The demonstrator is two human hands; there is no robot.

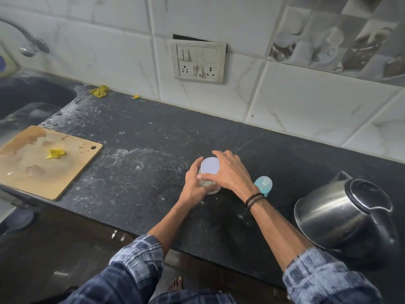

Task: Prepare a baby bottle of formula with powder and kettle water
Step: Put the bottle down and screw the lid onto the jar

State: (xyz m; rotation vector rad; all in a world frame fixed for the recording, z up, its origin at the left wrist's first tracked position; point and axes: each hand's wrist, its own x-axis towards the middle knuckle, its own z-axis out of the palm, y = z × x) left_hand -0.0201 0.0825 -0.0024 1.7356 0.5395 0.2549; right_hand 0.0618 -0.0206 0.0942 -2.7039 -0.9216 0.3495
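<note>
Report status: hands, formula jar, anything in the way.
Left hand grips jar body; right hand on its white lid. Bottle behind right wrist, kettle further right. Nothing blocking.

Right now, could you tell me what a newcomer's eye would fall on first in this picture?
First, both hands at the middle of the dark counter: the left hand grips a jar while the right hand lies over its white lid. Next, the steel kettle at the right, with a blue bottle between it and the jar. A stained board lies at the left, by the sink.
</note>
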